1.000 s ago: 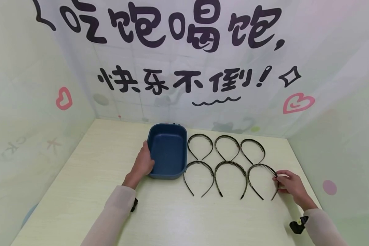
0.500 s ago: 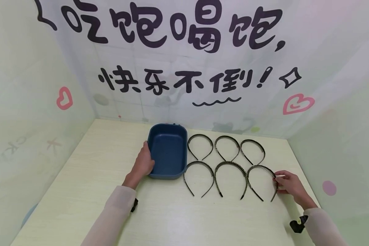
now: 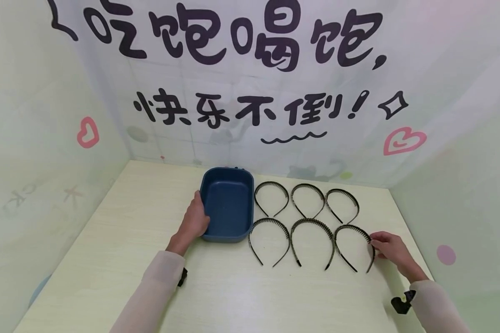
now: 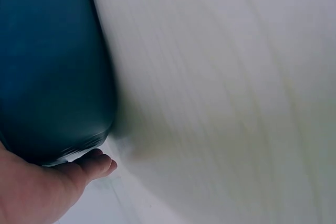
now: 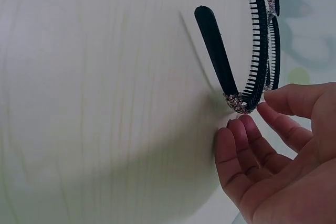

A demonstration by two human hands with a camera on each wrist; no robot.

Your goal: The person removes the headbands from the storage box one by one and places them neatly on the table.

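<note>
In the head view my left hand (image 3: 193,221) holds the left wall of a blue rectangular plastic box (image 3: 227,206), fingers along its outside and thumb over the rim. Nothing lies in the box. The left wrist view shows that hand (image 4: 44,188) against the box's dark side (image 4: 55,66). My right hand (image 3: 392,250) is at the right arm of the nearest-right toothed headband (image 3: 353,226). In the right wrist view, the loosely bent fingers (image 5: 226,145) lie beside this black headband (image 5: 214,51) with its glittery section, touching or nearly touching it without a visible grip.
Several more toothed headbands stretch across two rows right of the box, such as one in the back row (image 3: 271,183) and one in the front middle (image 3: 312,220). The pale table (image 3: 275,300) meets a printed cloth wall (image 3: 233,148) behind and at both sides.
The front-right headband has slid slightly left and toward me. My right fingers, earlier around its right arm, now sit more at its outer side. The left hand and box stay put.
</note>
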